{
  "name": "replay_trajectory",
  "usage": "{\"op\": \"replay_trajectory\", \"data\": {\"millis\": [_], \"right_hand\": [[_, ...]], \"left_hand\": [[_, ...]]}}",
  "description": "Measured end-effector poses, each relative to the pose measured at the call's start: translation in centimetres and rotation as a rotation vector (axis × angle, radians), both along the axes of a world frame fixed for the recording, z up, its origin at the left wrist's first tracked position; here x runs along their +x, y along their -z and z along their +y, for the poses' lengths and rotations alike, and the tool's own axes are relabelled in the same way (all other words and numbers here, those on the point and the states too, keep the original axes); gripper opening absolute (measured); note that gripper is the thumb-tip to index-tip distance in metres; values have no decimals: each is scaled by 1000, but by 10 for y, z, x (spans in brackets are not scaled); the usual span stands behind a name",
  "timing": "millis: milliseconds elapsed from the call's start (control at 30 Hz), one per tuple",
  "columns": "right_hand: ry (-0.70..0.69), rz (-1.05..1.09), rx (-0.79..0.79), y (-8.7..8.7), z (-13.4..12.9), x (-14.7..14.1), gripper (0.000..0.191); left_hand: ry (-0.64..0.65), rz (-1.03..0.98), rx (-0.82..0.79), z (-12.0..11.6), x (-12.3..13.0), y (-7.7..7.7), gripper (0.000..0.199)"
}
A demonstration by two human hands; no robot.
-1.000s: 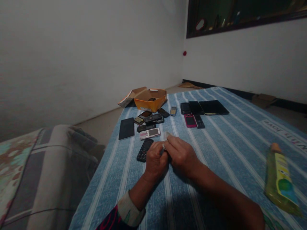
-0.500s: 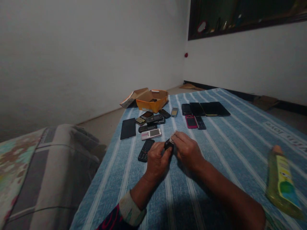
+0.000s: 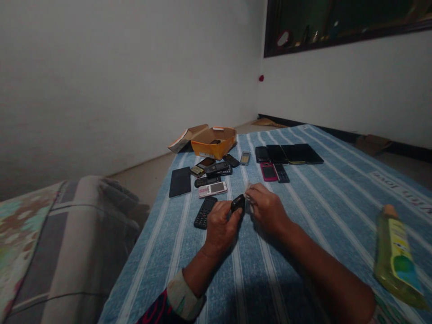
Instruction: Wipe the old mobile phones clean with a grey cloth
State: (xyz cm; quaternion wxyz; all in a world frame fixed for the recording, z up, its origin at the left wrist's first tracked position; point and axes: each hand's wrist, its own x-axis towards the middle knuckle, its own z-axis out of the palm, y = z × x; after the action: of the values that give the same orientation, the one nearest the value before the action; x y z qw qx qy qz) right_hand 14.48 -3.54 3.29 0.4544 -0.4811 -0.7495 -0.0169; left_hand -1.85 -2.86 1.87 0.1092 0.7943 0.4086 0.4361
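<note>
My left hand [image 3: 222,225] is closed around a small black mobile phone [image 3: 238,203], its thumb lying along the near side. Just right of the phone, my right hand [image 3: 266,208] pinches a small piece of white cloth or tissue [image 3: 249,193], mostly hidden by the fingers. A narrow gap parts the white piece from the phone. Beside my left hand a black keypad phone [image 3: 205,212] lies on the striped blue cloth [image 3: 216,297]. Beyond it are a white and pink phone [image 3: 212,189] and several dark phones [image 3: 218,167] in a loose cluster.
An orange cardboard box [image 3: 213,148] with its lid open stands at the back. Black tablets and phones [image 3: 305,153] lie in a row at right, near a pink phone [image 3: 269,171]. A bottle of yellow liquid [image 3: 398,261] lies at far right. A draped grey cover [image 3: 77,243] is at left.
My right hand has drawn the white piece slightly right, off the phone's end. The left hand still holds the phone in nearly the same place.
</note>
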Motion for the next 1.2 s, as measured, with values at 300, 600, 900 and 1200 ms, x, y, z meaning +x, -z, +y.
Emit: {"op": "replay_trajectory", "data": {"millis": [300, 600, 900, 1200], "right_hand": [[-32, 859, -403, -10, 9, 5, 29], [-42, 1287, -512, -25, 3, 1, 36], [120, 826, -77, -27, 1, -1, 18], [-89, 125, 192, -6, -15, -27, 31]], "left_hand": [[13, -25, -12, 2, -1, 1, 14], [32, -91, -68, 5, 7, 0, 12], [86, -62, -43, 4, 14, 2, 12], [53, -118, -62, 5, 8, 11, 13]]}}
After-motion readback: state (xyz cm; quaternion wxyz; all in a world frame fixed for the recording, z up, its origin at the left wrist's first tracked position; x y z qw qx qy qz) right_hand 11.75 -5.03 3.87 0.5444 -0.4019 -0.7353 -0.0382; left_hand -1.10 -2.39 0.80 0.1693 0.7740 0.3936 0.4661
